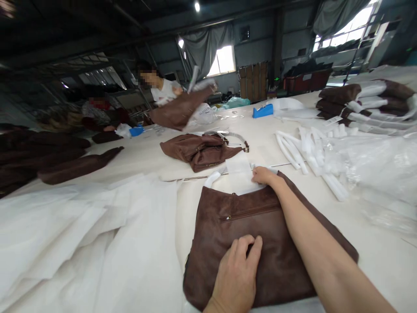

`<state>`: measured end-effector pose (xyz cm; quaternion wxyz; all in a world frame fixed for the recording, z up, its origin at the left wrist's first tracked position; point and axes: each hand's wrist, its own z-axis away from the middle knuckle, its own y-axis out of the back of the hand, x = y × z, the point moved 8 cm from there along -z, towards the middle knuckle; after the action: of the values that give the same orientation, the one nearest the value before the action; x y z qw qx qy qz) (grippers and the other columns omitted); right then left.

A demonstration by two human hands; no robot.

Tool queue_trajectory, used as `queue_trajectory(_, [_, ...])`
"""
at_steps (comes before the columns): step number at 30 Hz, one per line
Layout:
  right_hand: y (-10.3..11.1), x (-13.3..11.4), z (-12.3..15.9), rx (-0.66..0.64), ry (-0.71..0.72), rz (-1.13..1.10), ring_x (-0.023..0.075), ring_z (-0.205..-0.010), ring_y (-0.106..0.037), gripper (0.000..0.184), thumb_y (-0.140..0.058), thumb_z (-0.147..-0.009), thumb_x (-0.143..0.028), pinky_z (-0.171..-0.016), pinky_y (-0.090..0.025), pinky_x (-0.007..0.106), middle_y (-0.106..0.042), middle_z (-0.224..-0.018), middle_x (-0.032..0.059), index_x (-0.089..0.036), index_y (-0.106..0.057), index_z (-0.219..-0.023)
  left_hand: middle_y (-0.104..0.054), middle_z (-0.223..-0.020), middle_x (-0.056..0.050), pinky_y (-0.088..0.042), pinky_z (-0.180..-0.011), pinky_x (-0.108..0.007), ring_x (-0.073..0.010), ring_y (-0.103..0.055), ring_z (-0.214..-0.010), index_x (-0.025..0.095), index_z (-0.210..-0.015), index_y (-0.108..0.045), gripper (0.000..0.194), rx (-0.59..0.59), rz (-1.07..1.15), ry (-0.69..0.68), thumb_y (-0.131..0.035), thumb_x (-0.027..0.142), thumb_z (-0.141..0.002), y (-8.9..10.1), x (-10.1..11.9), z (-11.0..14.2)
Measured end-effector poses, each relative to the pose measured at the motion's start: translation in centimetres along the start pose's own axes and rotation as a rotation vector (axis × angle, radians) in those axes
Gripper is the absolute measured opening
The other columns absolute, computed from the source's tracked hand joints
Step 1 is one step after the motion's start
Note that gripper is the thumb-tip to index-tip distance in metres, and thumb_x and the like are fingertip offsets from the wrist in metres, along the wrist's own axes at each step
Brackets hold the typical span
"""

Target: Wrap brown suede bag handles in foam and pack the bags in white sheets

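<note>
Beneath our left hand [237, 274] and right hand [263, 175] spreads the pale table [263, 130], with loose white sheets [65, 226] well off to the left of the left fingers. Directly under those left fingers lies the brown bag [276, 252], flat, its long axis running side to side across us, its mouth [254, 198] beyond the left fingertips. Our right hand is the nearer to that edge, its fingers just past it. A second brown bag [205, 152] rests farther out, ahead and left of the right fingers. Immediately left of the right fingertips is a small white sheet [239, 165]; farther left of them, at the mouth's left end, the white-wrapped strap [212, 179] rises. Between our two hands lies the zip [250, 213]. Our left fingers are bent and loosely parted, resting on the bag, gripping nothing. The right fingers are curled close together; we cannot tell whether they pinch sheet, strap or neither.
</note>
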<state>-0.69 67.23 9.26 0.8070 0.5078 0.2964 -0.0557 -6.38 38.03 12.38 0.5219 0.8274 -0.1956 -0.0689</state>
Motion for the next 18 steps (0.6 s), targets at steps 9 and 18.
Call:
queue_trajectory(9, [0.4,0.5,1.8,0.156,0.045,0.081,0.0171,-0.086,-0.062,0.014,-0.062,-0.092,-0.028,-0.082,-0.05,0.036,-0.065,-0.091,0.0027,-0.015,-0.063,-0.091,-0.066,-0.096,-0.003,-0.054,-0.079,-0.027,-0.0162,-0.066,-0.086,0.023,-0.1,-0.069,0.025,-0.203,0.499,0.373,-0.05,0.012,-0.088,0.8,-2.6,-3.0])
queue_trajectory(18, [0.0,0.5,1.7,0.216,0.067,0.09,0.0157,-0.079,-0.059,0.008,-0.056,-0.084,-0.017,-0.07,-0.041,0.025,-0.066,-0.081,0.0026,-0.017,-0.063,-0.079,-0.066,-0.12,-0.01,-0.047,-0.099,-0.038,-0.0272,-0.059,-0.115,0.02,-0.119,-0.064,0.03,-0.306,0.253,0.42,-0.048,0.025,-0.094,-3.5,-8.2,-14.6])
